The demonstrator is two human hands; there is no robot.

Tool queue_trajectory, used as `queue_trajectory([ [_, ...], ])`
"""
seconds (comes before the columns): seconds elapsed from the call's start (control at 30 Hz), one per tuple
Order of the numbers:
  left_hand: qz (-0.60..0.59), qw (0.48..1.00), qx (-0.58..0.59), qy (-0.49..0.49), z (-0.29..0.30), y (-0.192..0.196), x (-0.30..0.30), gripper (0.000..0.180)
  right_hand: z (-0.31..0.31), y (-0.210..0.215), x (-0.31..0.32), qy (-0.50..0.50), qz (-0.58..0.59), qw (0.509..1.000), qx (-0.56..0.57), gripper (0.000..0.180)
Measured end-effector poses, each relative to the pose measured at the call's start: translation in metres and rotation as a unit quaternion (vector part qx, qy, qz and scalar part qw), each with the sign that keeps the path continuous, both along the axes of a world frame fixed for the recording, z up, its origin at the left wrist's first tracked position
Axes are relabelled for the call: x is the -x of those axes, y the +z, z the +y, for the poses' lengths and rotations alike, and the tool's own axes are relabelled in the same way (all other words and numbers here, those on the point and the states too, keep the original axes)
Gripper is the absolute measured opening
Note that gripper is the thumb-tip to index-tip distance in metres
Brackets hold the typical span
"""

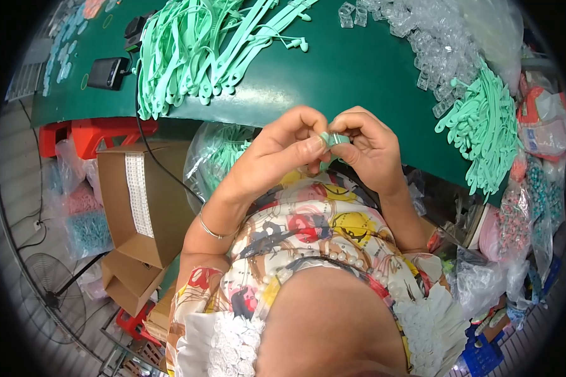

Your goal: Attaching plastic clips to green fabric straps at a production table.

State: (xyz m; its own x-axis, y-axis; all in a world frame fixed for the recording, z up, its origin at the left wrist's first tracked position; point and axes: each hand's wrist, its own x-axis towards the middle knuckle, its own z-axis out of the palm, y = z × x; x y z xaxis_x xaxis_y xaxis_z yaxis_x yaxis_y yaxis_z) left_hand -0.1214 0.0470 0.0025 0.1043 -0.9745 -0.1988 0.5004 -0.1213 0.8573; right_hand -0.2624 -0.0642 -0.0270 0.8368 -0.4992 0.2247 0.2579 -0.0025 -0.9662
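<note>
One left hand (282, 154) and one right hand (372, 151) are handling one small clear piece (340, 139) and at least one mint strap (324, 136). Two heaps of mint straps (176, 56) are lying on one worktop (371, 72), overlapping too thickly for counting. One heap of clear blocks (443, 50) is spreading there, with two loose blocks (346, 17) sitting apart. One fan (51, 300) is standing below.

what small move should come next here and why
Probably steady the mint-green strap with the left hand and gently adjust the clear plastic piece with the right hand: both are pinched close together, though the hands hide how they meet.
</note>
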Motion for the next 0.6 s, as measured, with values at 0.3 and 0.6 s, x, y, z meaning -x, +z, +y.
queue_trajectory([
  [0.3,0.122,0.992,-0.034,-0.011,0.002,-0.002,0.001,0.009,0.005,0.007,0.001,-0.017,0.024,0.996,0.082,0.02],
  [0.6,0.146,0.987,-0.065,-0.004,0.007,-0.006,-0.005,0.009,0.001,0.012,-0.004,-0.012,0.041,0.978,0.202,0.024],
])
